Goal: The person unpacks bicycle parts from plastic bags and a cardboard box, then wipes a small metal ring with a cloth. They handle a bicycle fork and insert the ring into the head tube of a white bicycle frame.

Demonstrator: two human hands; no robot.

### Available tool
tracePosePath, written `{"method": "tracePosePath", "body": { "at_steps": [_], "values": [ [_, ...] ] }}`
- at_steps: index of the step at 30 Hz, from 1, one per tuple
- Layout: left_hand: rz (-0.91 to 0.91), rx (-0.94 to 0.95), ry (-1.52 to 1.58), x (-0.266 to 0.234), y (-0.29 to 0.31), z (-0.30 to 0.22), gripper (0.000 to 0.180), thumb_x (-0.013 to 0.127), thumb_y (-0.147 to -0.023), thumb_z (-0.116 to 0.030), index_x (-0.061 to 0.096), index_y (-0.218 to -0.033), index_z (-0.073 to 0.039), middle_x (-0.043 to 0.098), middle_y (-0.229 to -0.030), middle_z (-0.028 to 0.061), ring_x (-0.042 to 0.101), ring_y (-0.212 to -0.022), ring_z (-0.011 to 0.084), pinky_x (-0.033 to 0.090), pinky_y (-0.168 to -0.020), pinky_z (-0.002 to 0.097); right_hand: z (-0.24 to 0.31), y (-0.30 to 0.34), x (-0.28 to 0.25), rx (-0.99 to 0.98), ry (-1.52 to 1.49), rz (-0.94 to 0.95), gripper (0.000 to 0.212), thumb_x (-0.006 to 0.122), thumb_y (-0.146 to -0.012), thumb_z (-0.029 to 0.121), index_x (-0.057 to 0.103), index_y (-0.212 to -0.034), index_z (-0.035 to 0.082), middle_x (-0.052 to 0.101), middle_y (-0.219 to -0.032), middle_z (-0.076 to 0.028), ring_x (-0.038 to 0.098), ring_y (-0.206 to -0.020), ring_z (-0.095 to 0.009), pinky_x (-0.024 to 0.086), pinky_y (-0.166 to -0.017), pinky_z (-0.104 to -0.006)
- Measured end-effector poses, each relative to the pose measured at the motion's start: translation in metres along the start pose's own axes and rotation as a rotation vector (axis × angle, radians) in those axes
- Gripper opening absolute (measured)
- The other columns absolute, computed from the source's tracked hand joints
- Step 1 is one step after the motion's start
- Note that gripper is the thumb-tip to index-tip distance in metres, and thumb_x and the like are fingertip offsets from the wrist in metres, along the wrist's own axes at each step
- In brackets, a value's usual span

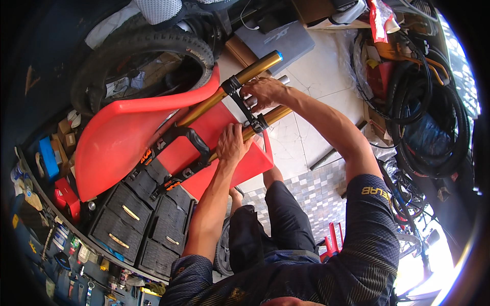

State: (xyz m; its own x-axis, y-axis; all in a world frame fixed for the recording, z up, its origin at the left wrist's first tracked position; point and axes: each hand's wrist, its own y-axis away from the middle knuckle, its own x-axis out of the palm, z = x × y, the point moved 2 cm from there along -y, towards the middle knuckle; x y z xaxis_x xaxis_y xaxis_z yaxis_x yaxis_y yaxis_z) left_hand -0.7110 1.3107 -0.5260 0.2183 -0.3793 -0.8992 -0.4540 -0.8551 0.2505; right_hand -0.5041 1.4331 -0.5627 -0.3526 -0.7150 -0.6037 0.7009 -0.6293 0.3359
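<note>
A bicycle suspension fork [201, 110] lies slantwise across a red plastic chair [127, 137]. It has gold tubes, black lower legs with orange marks and a black crown [234, 93] joining the tubes. My left hand [233, 145] is closed at the near end of the crown, around the nearer gold tube [276, 115]. Between the two gold tubes, my right hand [266, 94] wraps round the silver steerer tube [284, 80], whose end sticks out past my fingers. Some fingertips of both hands are hidden.
Black drawers [125, 214] stand left of the chair, beside a tool-covered wall panel [76, 265]. A bicycle tyre [148, 43] and a grey box [280, 43] lie at the back. More black tyres [454, 117] hang at the right. Below is a tiled floor [316, 191].
</note>
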Motion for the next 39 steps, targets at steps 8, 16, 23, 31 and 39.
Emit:
{"method": "tracePosePath", "body": {
  "at_steps": [8,16,23,31,39],
  "values": [
    [0.017,-0.025,0.000,0.001,0.001,-0.002,0.054,0.080,-0.079,-0.042,0.051,-0.111,-0.010,0.057,-0.100,0.0117,0.064,-0.091,0.0341,0.056,-0.072,0.0462,-0.001,-0.010,-0.005,0.168,-0.051,0.314,0.043,0.070,-0.078,0.046,0.074,-0.100,0.009,0.073,-0.098,-0.014,0.066,-0.097,-0.037,0.052,-0.086,-0.0448],
    [0.040,-0.019,0.006,0.002,-0.001,-0.002,0.054,0.079,-0.079,-0.042,0.051,-0.111,-0.009,0.058,-0.102,0.0120,0.064,-0.093,0.0345,0.056,-0.072,0.0467,0.008,0.010,-0.002,0.085,0.179,0.029,0.047,0.081,-0.073,0.038,0.069,-0.112,0.013,0.065,-0.121,-0.008,0.060,-0.117,-0.028,0.044,-0.101,-0.0434],
    [0.001,0.008,0.066,0.000,-0.001,0.002,0.053,0.078,-0.079,-0.041,0.052,-0.111,-0.008,0.057,-0.102,0.0146,0.061,-0.095,0.0349,0.054,-0.074,0.0478,0.068,0.055,-0.011,0.101,0.396,-0.314,0.046,0.065,-0.078,0.020,0.068,-0.124,0.021,0.062,-0.123,-0.009,0.050,-0.126,-0.026,0.038,-0.108,-0.0393],
    [-0.224,-0.089,0.348,-0.071,0.077,-0.007,0.074,0.081,-0.078,-0.024,0.046,-0.141,-0.004,0.052,-0.126,0.0218,0.054,-0.114,0.0393,0.044,-0.097,0.0516,0.170,0.144,0.024,0.454,0.134,-0.372,0.026,0.077,-0.080,0.026,0.072,-0.088,0.002,0.066,-0.105,-0.018,0.058,-0.108,-0.038,0.045,-0.095,-0.0491],
    [-0.186,-0.503,0.292,-0.074,0.245,0.061,0.081,0.078,-0.082,-0.038,0.043,-0.145,0.000,0.041,-0.145,0.0316,0.045,-0.131,0.0464,0.039,-0.105,0.0555,0.241,0.145,0.097,0.500,-0.443,-0.327,0.031,0.059,-0.094,0.009,0.066,-0.125,0.006,0.068,-0.080,-0.010,0.066,-0.067,-0.019,0.053,-0.061,-0.0326]
  ]
}}
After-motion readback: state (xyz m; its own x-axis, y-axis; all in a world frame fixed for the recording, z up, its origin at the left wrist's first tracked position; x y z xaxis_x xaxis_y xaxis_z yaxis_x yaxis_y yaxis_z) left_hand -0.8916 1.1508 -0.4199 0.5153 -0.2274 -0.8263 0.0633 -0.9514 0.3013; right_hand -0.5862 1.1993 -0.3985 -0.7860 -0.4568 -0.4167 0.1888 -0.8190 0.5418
